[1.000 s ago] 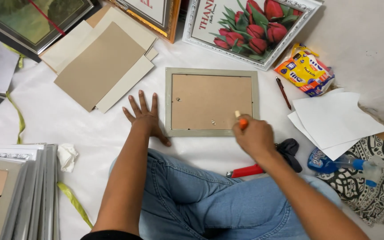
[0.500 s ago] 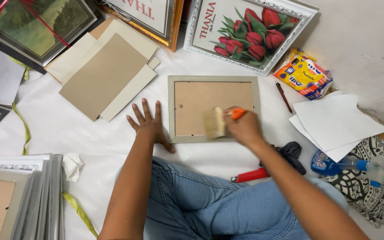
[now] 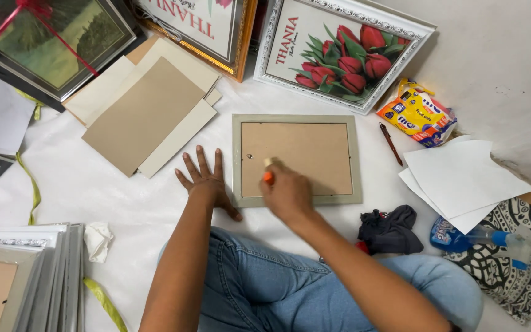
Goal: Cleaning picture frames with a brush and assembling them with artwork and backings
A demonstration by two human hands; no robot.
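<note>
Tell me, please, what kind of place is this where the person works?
Probably a small picture-framing workshop, with the work done on the floor. A grey frame lies face down under the hands, a stack of frames waits nearby, and framed pictures lean against the wall.

Grey-green frame (image 3: 296,118) with tan backing, orange-handled brush (image 3: 268,176), red tulip picture (image 3: 345,52), blue spray bottle (image 3: 462,235).

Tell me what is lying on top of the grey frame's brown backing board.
On the backing board rests the right hand, holding an orange-handled brush. The hand covers most of the brush and the board beneath. The left hand lies flat beside the frame.
</note>
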